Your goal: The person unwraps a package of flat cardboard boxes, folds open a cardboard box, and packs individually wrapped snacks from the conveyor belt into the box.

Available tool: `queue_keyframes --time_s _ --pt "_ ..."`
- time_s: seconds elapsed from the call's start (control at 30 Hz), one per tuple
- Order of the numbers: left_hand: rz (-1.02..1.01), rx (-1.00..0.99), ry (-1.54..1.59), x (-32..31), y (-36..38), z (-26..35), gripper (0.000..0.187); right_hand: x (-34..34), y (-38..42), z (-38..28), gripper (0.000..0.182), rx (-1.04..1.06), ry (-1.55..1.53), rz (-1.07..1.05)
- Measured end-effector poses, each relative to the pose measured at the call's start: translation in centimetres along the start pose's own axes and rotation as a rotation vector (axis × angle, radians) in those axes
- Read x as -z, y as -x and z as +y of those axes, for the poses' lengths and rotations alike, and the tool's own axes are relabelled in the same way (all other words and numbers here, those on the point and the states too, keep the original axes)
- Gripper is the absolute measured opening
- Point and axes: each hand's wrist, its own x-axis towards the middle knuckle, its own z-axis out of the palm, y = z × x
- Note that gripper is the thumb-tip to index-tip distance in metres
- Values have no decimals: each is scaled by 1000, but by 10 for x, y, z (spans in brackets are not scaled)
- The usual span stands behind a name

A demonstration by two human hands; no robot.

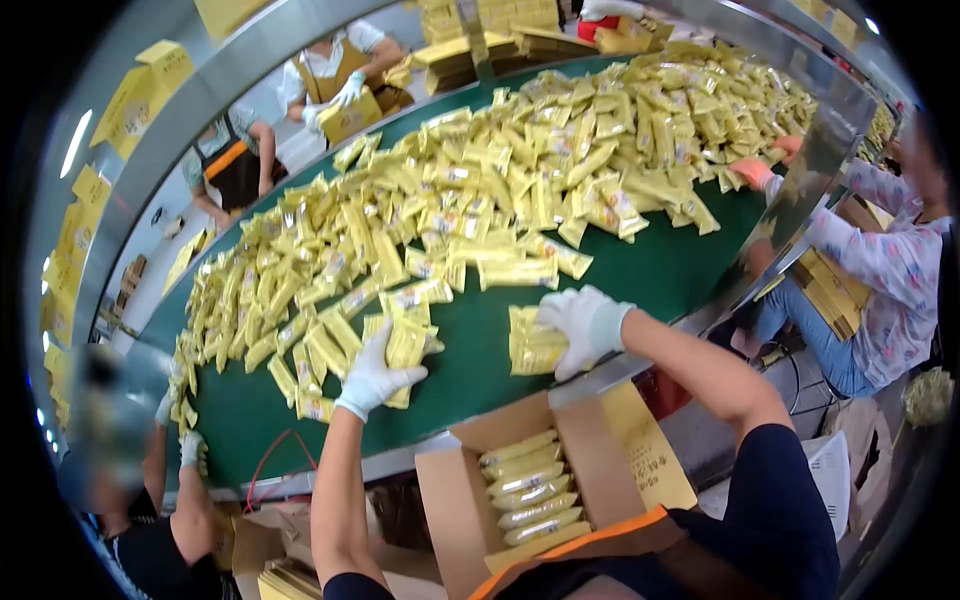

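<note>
A large heap of yellow wrapped packets (480,190) covers the green belt (470,350). My left hand (375,372), in a white glove, is closed round several packets (407,343) at the near side of the heap. To its right my right hand (583,325), also gloved, presses against a small group of packets (531,342) lying on the belt. Below, between my arms, an open carton (455,505) holds a row of several packets (530,488).
A metal edge (400,458) borders the belt. Co-workers stand at the far side (335,85), at the left (150,500) and at the right (880,260). A gloved co-worker's hand (750,172) reaches onto the belt. A white crate (825,480) stands lower right.
</note>
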Motion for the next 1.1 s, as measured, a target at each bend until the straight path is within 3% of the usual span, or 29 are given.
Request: queue_keyframes --time_s 0.13,0.2,0.23,0.27,0.3,0.43,0.53,0.57,0.67,0.73,0.8,0.83,0.87,0.93,1.0,1.1 --pt "-21 -77 -316 -15 24 2 113 -5 -6 5 86 10 3 38" --pt "-57 -111 -575 -21 32 25 109 -8 -5 4 72 53 -42 144" --pt "-52 -113 -629 -27 34 25 108 -16 -5 7 75 71 -1 185" --pt "-35 -130 -688 -32 36 25 106 -8 -2 -3 77 -8 12 81" --pt "-29 -169 -756 -36 40 28 107 -4 -1 -5 77 11 56 153" --pt "87 -145 -639 -43 38 20 120 0 -17 -11 90 62 100 360" --pt "-3 -41 -766 -44 29 17 126 -16 -32 -12 101 41 89 137" --pt "-117 40 -781 -40 26 33 127 -7 -31 -15 109 0 27 36" --pt "-154 113 -873 -44 33 60 127 -22 -20 -21 103 31 138 137" --pt "-29 15 -840 -53 36 39 126 -17 -24 -18 97 24 75 122" --pt "-58 56 -725 -51 38 38 126 -18 -23 -4 100 -9 -277 307" --pt "-79 85 -703 -50 38 41 127 -27 -19 4 107 102 -606 542" --pt "-100 102 -679 -49 38 43 129 -31 -13 9 113 106 -693 698" --pt "-119 94 -663 -47 38 42 129 -47 6 8 116 1 -951 768" --pt "-205 132 -678 -43 34 48 132 -73 1 22 118 -172 -670 671" --pt "-248 125 -707 -40 33 43 131 -48 -1 12 110 -105 -394 584"
